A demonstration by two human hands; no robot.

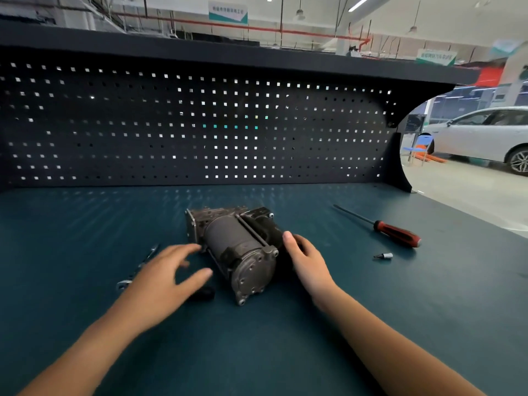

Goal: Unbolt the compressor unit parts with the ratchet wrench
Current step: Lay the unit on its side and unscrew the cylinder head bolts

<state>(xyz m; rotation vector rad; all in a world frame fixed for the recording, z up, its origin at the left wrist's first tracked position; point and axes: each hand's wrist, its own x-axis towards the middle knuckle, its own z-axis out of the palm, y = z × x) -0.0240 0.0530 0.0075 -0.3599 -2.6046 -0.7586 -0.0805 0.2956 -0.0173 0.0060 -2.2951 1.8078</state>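
Midway on surface (85,224): compressor (237,250) lies on its side, round end cap toward the person.
Left hand (165,278): fingers spread and straight, just beside the compressor's left flank; whether they touch it cannot be told.
Right hand (305,261): holds the compressor's right side, thumb up on the body, fingers curled round and partly hidden.
Ratchet wrench (137,267): flat on the surface, just left of the left hand, not held.
Screwdriver (397,232): red-handled, well right of the compressor; small bit (383,256) near its handle.
Pegboard (200,124): dark, upright behind the surface.
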